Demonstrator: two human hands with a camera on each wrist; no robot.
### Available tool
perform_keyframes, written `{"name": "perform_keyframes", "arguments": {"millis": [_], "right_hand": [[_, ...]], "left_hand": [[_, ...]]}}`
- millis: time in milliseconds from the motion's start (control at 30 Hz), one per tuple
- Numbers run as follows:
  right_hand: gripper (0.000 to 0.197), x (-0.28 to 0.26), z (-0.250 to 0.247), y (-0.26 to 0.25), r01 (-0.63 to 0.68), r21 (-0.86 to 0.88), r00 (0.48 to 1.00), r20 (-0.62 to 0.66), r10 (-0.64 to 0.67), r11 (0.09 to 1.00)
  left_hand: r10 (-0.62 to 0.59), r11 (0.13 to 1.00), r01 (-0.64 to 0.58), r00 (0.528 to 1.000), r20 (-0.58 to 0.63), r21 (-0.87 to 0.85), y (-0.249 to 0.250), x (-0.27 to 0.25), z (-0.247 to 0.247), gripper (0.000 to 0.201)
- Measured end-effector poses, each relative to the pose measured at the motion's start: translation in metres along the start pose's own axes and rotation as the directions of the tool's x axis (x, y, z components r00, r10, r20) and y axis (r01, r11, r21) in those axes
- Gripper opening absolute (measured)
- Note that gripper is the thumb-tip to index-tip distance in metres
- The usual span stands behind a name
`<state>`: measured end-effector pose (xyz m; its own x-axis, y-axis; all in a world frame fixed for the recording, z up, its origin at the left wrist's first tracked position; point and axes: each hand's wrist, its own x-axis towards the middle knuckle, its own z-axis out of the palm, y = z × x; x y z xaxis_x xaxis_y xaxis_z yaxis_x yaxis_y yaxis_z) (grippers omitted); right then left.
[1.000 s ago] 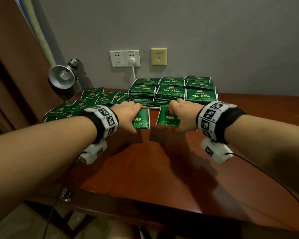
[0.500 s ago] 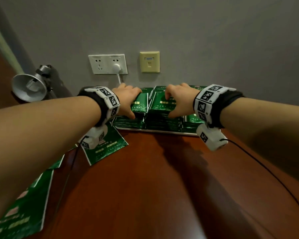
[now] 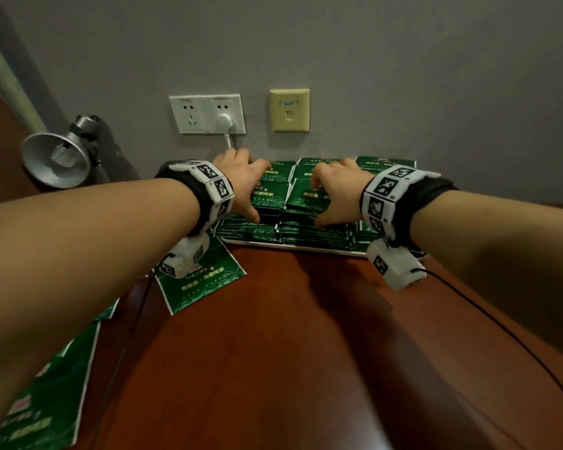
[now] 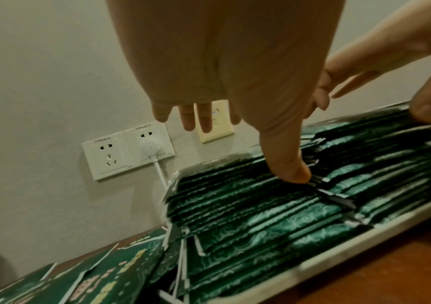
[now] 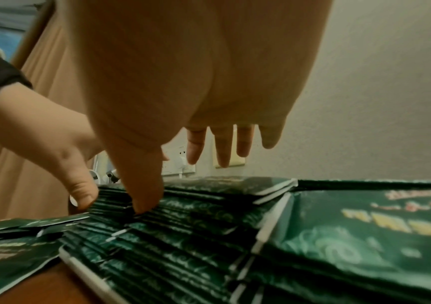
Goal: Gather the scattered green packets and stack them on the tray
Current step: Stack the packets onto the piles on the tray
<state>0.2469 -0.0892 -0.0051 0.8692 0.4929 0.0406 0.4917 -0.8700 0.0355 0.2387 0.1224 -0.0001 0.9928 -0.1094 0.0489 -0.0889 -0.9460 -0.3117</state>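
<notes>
1. Green packets [image 3: 306, 222] stand in tight stacks on the tray [image 3: 293, 249] at the back of the bench [image 3: 306, 352], against the wall [image 3: 403, 76].
2. On the front stacks, the left hand [image 3: 244, 185] and the right hand [image 3: 338, 193] sit side by side, palms down.
3. Left fingers [image 4: 201, 117] are spread and fairly straight, reaching over the top of a stack toward the wall; the left thumb [image 4: 291, 164] presses down on the front edge of the packets.
4. Right fingers [image 5: 221, 148] are likewise stretched out and apart over the next stack, with the right thumb [image 5: 144, 195] touching that stack's front edge.
5. Neither hand curls round a packet; from the wrist views both look loosely spread, resting on the stack tops.
6. More stacks fill the tray to the right of the right hand and behind both hands.
7. One loose packet [image 3: 202, 284] lies flat on the bench just left of the tray, under the left wrist camera [image 3: 184, 259].
8. Other loose packets [image 3: 46, 401] lie along the bench's left edge, partly hidden by the left forearm.
9. Behind the tray, the wall carries a white socket plate [image 3: 207, 113] with a plug [image 3: 224, 123] in it and a yellowish plate [image 3: 289, 110] beside it.
10. At the left, a metal lamp [image 3: 57, 157] points toward the bench.
</notes>
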Motion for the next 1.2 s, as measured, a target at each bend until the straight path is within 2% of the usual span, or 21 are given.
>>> {"name": "perform_keyframes", "arguments": {"millis": [167, 300, 367, 467, 633, 733, 867, 967, 1100, 1133, 1200], "right_hand": [[0.068, -0.028, -0.004, -0.020, 0.009, -0.002, 1.000, -0.025, -0.009, 1.000], [0.070, -0.055, -0.001, -0.055, 0.088, -0.018, 0.996, -0.007, -0.088, 0.996], [0.070, -0.066, 0.002, -0.077, 0.135, -0.011, 0.990, 0.030, -0.135, 0.991], [0.072, -0.076, 0.015, -0.109, 0.171, -0.005, 0.979, 0.114, -0.169, 0.985], [0.077, -0.070, 0.037, -0.142, 0.161, -0.004, 0.962, 0.223, -0.156, 0.987], [0.073, -0.056, 0.041, -0.154, 0.150, 0.020, 0.958, 0.245, -0.150, 0.989], [0.072, -0.028, 0.051, -0.170, 0.111, 0.044, 0.959, 0.256, -0.119, 0.993], [0.081, -0.009, 0.062, -0.186, 0.174, -0.019, 0.946, 0.281, -0.162, 0.985], [0.078, 0.001, 0.062, -0.200, 0.296, -0.121, 0.910, 0.336, -0.241, 0.948], [0.077, -0.001, 0.061, -0.201, 0.299, -0.145, 0.913, 0.331, -0.238, 0.943], [0.076, -0.011, 0.059, -0.202, 0.298, -0.168, 0.917, 0.322, -0.233, 0.940]], "left_hand": [[-0.071, 0.997, 0.070, 0.997, 0.020, 0.018, -0.005, -0.036, -0.008, 0.109], [-0.070, 0.998, 0.069, 0.986, 0.151, 0.011, -0.019, -0.086, -0.005, 0.087], [-0.062, 0.998, 0.061, 0.966, 0.250, 0.011, -0.025, -0.112, 0.004, 0.075], [-0.063, 0.997, 0.076, 0.935, 0.348, -0.024, -0.033, -0.148, 0.028, 0.069], [-0.120, 0.980, 0.170, 0.915, 0.385, -0.098, -0.048, -0.177, 0.061, 0.064], [-0.169, 0.968, 0.228, 0.904, 0.392, -0.108, -0.061, -0.179, 0.060, 0.073], [-0.195, 0.972, 0.235, 0.868, 0.457, -0.032, -0.089, -0.192, 0.057, 0.093], [-0.184, 0.974, 0.226, 0.809, 0.559, -0.008, -0.109, -0.219, 0.057, 0.102], [-0.237, 0.966, 0.244, 0.710, 0.663, 0.083, -0.119, -0.255, 0.068, 0.123], [-0.252, 0.962, 0.256, 0.704, 0.664, 0.094, -0.119, -0.261, 0.072, 0.127], [-0.272, 0.955, 0.283, 0.728, 0.629, 0.085, -0.116, -0.270, 0.075, 0.132]]}}
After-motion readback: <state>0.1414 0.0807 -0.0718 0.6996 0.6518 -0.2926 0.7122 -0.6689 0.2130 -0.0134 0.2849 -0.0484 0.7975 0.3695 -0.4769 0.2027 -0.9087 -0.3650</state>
